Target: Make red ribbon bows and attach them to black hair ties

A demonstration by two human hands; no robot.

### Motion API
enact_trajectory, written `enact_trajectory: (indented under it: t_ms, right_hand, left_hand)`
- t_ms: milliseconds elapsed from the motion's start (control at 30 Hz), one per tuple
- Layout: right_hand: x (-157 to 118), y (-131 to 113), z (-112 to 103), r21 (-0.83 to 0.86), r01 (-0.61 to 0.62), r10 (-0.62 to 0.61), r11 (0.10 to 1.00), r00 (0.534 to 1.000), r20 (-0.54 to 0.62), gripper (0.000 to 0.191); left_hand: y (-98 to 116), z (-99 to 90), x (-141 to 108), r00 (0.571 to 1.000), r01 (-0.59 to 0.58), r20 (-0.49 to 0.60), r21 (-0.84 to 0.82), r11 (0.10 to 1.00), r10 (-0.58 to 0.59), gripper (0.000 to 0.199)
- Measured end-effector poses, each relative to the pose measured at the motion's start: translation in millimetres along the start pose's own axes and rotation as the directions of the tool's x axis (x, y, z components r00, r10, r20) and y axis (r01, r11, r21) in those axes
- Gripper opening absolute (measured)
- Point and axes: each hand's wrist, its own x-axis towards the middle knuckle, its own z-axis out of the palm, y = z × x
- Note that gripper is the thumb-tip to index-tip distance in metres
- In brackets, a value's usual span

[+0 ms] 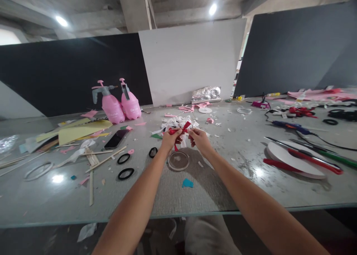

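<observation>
A red ribbon [186,126] is stretched between my two hands above the middle of the table, crossed or looped at its centre. My left hand [170,139] pinches it on the left, and a red tail hangs below those fingers. On the other side my right hand [198,139] has its fingertips closed on the ribbon's right part. Behind the hands lies a heap of white paper scraps [178,121]. A round ring [178,161] rests on the table just below them, and a black ring [153,152] is near my left wrist.
Two pink spray bottles [131,107] stand back left, with a phone [115,139] before them. To the right lie a roll of white ribbon [292,160], scissors [315,160] with red handles and a blue glue gun [290,127] with its cord. Scraps litter the table [134,195].
</observation>
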Motion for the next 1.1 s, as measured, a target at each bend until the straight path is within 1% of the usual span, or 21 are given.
enact_trajectory:
  t_ms: [100,200,300,433,500,567,633,700,800,900,1033,1100]
  right_hand:
    - [-0.3,1.0,0.9,-0.046,0.046,-0.048,0.998,0.999,-0.026,0.036]
    - [0.1,0.5,1.4,-0.027,0.044,-0.045,0.999,0.998,-0.04,0.032]
    - [-0.1,-2.1,1.9,0.023,0.018,-0.017,1.0,0.999,-0.043,0.027]
    - [-2.2,-7.0,2.9,0.122,0.012,-0.009,0.992,1.0,-0.023,0.024]
    - [-3.1,-8.5,3.3,0.148,0.021,-0.02,0.989,1.0,-0.008,0.022]
    - [-3.3,-9.1,3.3,0.141,0.035,-0.033,0.989,0.999,-0.013,0.021]
    - [-3.0,-9.3,3.1,0.109,0.049,-0.046,0.993,0.998,-0.031,0.02]
    - [-2.3,-9.4,2.6,0.067,0.057,-0.054,0.996,0.997,-0.05,0.02]
    - [-1.1,-8.9,1.8,0.028,0.078,-0.076,0.997,0.995,-0.065,0.022]
    - [-0.1,-7.0,0.6,-0.015,0.098,-0.099,0.995,0.993,-0.056,0.022]
    - [1.2,-3.7,-0.9,-0.078,0.097,-0.1,0.992,0.995,-0.031,0.021]
    - [1.8,-2.3,-1.3,-0.084,0.086,-0.088,0.993,0.996,-0.024,0.02]
  left_hand:
    - [0.8,-1.4,0.9,0.999,0.044,0.008,-0.076,0.996,-0.044,0.045]
    - [1.9,-4.5,2.4,0.998,0.068,0.011,-0.108,0.992,-0.068,0.05]
    - [2.3,-8.0,3.9,0.996,0.084,-0.024,-0.086,0.993,-0.086,0.053]
    - [3.1,-10.1,3.8,0.996,0.08,-0.042,-0.047,0.996,-0.082,0.049]
    - [4.2,-9.8,2.2,0.998,0.056,-0.004,0.002,0.998,-0.056,0.048]
    - [5.7,-8.4,-0.5,0.996,0.039,0.081,0.083,0.996,-0.045,0.046]
    - [7.7,-6.1,-3.9,0.984,0.029,0.171,0.153,0.988,-0.056,0.047]
    - [9.6,-3.4,-7.1,0.971,0.011,0.233,0.181,0.983,-0.054,0.048]
    - [10.7,-0.4,-9.5,0.959,-0.019,0.283,0.176,0.984,-0.032,0.05]
    - [8.9,-0.1,-8.1,0.957,-0.008,0.287,0.141,0.99,-0.033,0.048]
    - [6.1,-1.9,-4.8,0.966,-0.043,0.257,0.138,0.989,0.006,0.042]
    - [6.0,-2.5,-4.4,0.972,-0.012,0.236,0.132,0.991,-0.019,0.043]
